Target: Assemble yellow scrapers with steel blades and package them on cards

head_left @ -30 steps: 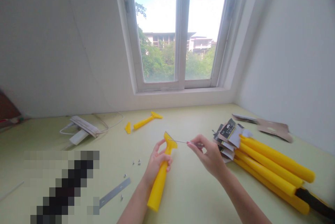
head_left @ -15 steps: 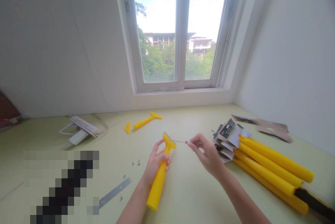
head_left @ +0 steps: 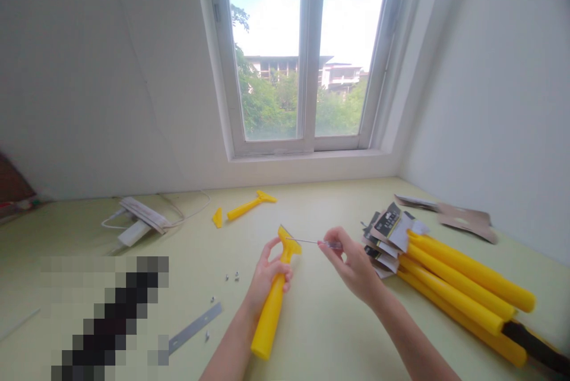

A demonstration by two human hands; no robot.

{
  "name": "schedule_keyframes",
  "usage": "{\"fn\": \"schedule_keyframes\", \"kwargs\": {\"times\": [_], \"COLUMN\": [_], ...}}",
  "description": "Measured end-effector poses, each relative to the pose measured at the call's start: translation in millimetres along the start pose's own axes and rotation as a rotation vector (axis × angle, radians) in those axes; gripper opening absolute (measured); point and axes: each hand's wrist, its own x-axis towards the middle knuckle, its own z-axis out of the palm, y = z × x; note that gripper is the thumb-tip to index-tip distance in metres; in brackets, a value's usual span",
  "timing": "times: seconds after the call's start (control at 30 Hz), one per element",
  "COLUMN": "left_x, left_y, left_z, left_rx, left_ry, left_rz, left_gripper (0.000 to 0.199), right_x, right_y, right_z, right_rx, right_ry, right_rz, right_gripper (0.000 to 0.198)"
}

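A yellow scraper (head_left: 268, 318) is gripped near its head by my left hand (head_left: 268, 274), its thick handle slanting down toward me. A thin blade edge shows along the top of its head. My right hand (head_left: 351, 262) is closed around the handle of a screwdriver (head_left: 330, 244). The screwdriver's slim metal shaft points left, and its tip meets the scraper head. Several small screws (head_left: 236, 276) lie on the table left of my left hand. Close to them rests a flat grey metal blade (head_left: 196, 327) with holes in it.
Toward the back lie another yellow scraper (head_left: 249, 206) and a small yellow piece (head_left: 217, 218). Several yellow scrapers (head_left: 467, 274) with card labels are piled on the right, cardboard pieces (head_left: 465, 221) behind them. A power strip (head_left: 142, 215) with cables sits back left. Pixelation hides the lower left.
Very little differs. The screwdriver tip stays at the scraper head, while my right hand's grip on the handle has turned slightly.
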Motion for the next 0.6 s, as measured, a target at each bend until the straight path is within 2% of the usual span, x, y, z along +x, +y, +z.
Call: {"fn": "schedule_keyframes", "kwargs": {"times": [0.6], "left_x": [0.0], "left_y": [-1.1], "left_z": [0.1], "left_rx": [-0.019], "left_ry": [-0.012], "left_rz": [-0.016], "left_gripper": [0.074], "right_x": [-1.1], "right_y": [4.2], "right_z": [-0.9], "right_rx": [-0.157], "right_ry": [0.056], "right_rz": [0.055], "right_gripper": [0.025]}}
